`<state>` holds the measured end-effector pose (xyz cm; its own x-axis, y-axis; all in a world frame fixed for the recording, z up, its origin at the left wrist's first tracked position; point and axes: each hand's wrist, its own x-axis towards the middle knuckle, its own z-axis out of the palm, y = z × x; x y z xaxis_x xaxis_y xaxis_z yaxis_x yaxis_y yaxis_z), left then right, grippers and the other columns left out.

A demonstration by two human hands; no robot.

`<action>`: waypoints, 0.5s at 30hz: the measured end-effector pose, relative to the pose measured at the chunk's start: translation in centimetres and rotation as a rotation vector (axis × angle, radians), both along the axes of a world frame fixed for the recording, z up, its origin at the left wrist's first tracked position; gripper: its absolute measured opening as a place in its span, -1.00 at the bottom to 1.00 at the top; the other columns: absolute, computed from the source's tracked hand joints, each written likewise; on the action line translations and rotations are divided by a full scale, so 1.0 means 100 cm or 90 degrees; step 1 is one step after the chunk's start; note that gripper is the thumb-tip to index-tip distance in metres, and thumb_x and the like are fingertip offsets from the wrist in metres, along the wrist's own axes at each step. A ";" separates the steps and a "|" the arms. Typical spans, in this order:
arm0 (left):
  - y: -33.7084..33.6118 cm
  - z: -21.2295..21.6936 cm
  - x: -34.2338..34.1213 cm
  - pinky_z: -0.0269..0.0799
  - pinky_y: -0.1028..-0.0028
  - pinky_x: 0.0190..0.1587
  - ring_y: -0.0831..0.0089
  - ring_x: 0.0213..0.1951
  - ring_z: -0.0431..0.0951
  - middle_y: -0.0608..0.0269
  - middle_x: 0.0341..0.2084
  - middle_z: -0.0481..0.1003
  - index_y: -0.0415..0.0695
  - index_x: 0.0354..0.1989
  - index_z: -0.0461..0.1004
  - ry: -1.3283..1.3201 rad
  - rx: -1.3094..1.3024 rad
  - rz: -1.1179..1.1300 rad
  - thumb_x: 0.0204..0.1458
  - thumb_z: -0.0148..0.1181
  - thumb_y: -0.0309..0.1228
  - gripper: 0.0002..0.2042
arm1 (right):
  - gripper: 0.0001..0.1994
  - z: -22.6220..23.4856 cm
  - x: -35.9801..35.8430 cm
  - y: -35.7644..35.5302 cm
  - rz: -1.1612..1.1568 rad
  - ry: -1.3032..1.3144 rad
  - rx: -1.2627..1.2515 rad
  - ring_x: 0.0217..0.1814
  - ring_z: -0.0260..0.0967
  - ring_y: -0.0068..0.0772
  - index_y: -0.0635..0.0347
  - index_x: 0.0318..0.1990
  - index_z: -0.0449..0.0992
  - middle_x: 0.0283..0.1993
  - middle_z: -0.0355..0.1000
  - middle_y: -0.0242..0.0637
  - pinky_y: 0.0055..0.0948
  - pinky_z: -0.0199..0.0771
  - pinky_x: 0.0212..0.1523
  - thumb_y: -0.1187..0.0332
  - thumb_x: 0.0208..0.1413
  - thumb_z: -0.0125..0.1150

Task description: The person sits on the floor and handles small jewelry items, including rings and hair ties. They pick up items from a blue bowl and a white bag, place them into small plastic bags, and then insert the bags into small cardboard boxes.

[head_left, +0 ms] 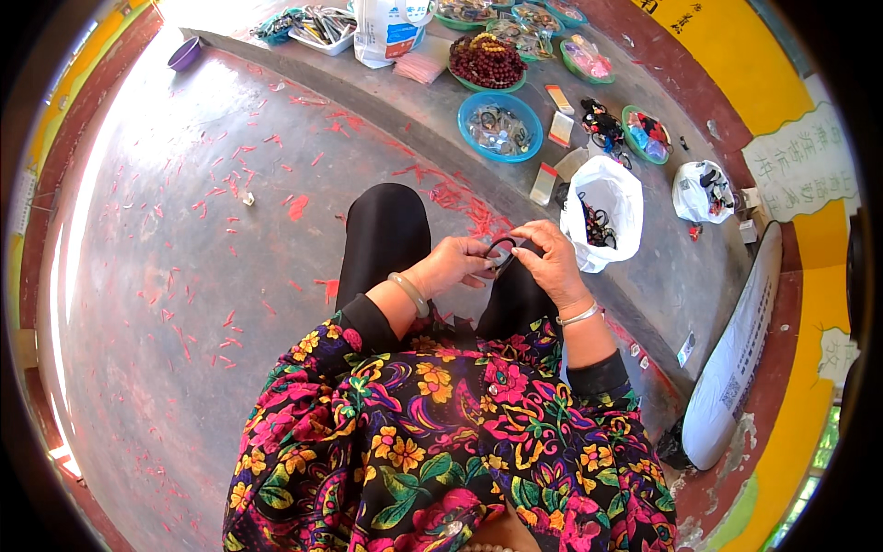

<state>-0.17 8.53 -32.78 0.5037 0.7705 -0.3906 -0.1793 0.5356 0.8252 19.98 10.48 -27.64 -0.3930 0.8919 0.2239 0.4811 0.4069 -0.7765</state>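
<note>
Above my lap, a small black loop (501, 242), which looks like a hair tie, is stretched between my fingertips. My left hand (451, 267), with a pale bangle at its wrist, pinches the loop's left side. On the other side the thumb and fingers of my right hand (552, 264) are closed on it; a silver bangle circles that wrist. Just beyond the right hand stands an open white plastic bag (624, 198) with dark loops (600, 225) inside. Finer detail between the fingertips is too small to make out.
A raised concrete ledge (405, 109) bears a blue basin (521, 158) of small parts, a green tray with dark red beads (487, 63), small boxes (560, 129) and a second white bag (704, 191). Red scraps (460, 198) litter the floor. A purple basin (185, 54) sits far left.
</note>
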 end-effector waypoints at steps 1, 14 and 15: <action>0.000 -0.001 -0.001 0.49 0.54 -0.27 0.46 -0.19 0.54 0.25 -0.24 0.50 -0.20 -0.05 0.42 -0.004 -0.005 0.003 0.09 0.06 -0.46 -0.75 | -0.80 0.000 -0.002 0.000 -0.007 -0.007 0.024 -0.22 0.34 -0.31 0.19 -0.31 0.54 -0.32 0.39 -0.31 -0.42 0.34 -0.21 0.49 -0.19 0.26; -0.001 0.003 0.000 0.49 0.54 -0.26 0.47 -0.15 0.52 0.26 -0.21 0.49 -0.18 -0.01 0.40 -0.004 0.008 -0.007 0.10 0.05 -0.46 -0.73 | -0.78 -0.005 -0.008 -0.003 -0.026 0.007 -0.014 -0.03 0.30 -0.28 0.15 -0.29 0.55 -0.14 0.38 -0.29 -0.39 0.29 -0.02 0.46 -0.19 0.25; 0.000 0.002 -0.001 0.49 0.54 -0.26 0.47 -0.14 0.52 0.26 -0.20 0.49 -0.18 -0.01 0.40 -0.009 0.006 -0.008 0.10 0.05 -0.46 -0.72 | -0.78 -0.006 -0.008 -0.002 -0.027 0.007 -0.011 -0.03 0.30 -0.27 0.15 -0.29 0.55 -0.13 0.38 -0.28 -0.39 0.29 -0.01 0.46 -0.19 0.25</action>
